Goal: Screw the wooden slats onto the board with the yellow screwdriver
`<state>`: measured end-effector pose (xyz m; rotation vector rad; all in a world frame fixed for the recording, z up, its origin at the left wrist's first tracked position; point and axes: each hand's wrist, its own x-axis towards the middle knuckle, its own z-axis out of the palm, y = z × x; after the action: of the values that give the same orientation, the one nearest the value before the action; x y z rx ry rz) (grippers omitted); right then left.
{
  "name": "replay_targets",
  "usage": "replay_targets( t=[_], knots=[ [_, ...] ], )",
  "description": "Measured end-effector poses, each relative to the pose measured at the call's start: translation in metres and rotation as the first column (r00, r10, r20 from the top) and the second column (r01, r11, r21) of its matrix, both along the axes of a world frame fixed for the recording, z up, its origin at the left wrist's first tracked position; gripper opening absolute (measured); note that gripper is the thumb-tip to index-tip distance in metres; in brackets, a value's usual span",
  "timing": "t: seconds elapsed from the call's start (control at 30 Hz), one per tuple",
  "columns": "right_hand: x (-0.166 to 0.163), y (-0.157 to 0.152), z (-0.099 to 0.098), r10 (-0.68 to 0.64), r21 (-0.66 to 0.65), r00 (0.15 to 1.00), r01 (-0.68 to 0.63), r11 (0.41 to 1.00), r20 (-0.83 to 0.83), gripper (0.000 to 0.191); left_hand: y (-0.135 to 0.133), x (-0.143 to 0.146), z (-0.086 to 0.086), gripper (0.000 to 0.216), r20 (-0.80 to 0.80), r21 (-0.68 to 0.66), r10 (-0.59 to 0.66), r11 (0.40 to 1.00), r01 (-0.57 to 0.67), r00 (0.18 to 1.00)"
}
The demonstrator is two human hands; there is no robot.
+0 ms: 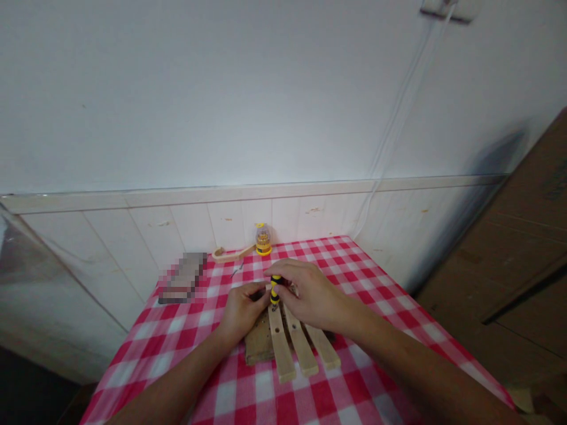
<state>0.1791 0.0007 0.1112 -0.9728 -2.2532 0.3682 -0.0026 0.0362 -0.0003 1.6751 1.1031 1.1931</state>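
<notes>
My right hand point(312, 292) grips a short yellow-and-black screwdriver point(275, 290), held upright with its tip down at a hole near the far part of the leftmost wooden strip point(282, 354). My left hand point(243, 310) is closed on that strip from the left side, its thumb close to the screwdriver's tip. Two more wooden strips lie to the right, a middle strip point(305, 353) and a right strip point(325, 348). Their far ends are hidden by my right hand. All three rest on a worn wooden board point(259, 345), with holes showing in the left and middle strips.
A yellow-based clear bit container point(263, 241) stands at the table's back. Beside it lies a curved wooden piece point(230, 256), with a small thin metal item point(237, 270) in front. A blurred flat object point(183, 277) is at left. A red-white checked cloth point(212, 378) covers the table; cardboard point(500, 265) stands right.
</notes>
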Motion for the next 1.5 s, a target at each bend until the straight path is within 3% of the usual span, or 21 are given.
replay_targets(
  t=[0.5, 0.9, 1.07, 1.5],
  knots=[
    [-0.0005, 0.0015, 0.0055, -0.084, 0.005, 0.991, 0.084, 0.996, 0.106, 0.003, 0.0001, -0.0009, -0.0015, 0.029, -0.005, -0.019, -0.002, 1.0, 0.002, 1.0],
    [-0.0039, 0.0004, 0.001, -0.108, 0.019, 0.992, 0.107, 0.994, 0.072, 0.009, 0.0017, -0.001, -0.0032, 0.027, 0.012, -0.01, -0.01, 1.0, 0.01, 1.0],
    [-0.0026, 0.0022, -0.0012, -0.027, 0.022, 1.0, 0.027, 0.999, 0.016, 0.015, 0.0011, -0.0008, -0.0013, 0.023, 0.016, 0.002, -0.005, 1.0, 0.005, 1.0],
    [-0.0006, 0.0027, 0.0048, -0.014, -0.057, 0.995, 0.02, 0.998, 0.094, 0.016, 0.0006, 0.0008, 0.0007, 0.022, 0.03, -0.02, 0.001, 1.0, -0.001, 1.0]
  ],
)
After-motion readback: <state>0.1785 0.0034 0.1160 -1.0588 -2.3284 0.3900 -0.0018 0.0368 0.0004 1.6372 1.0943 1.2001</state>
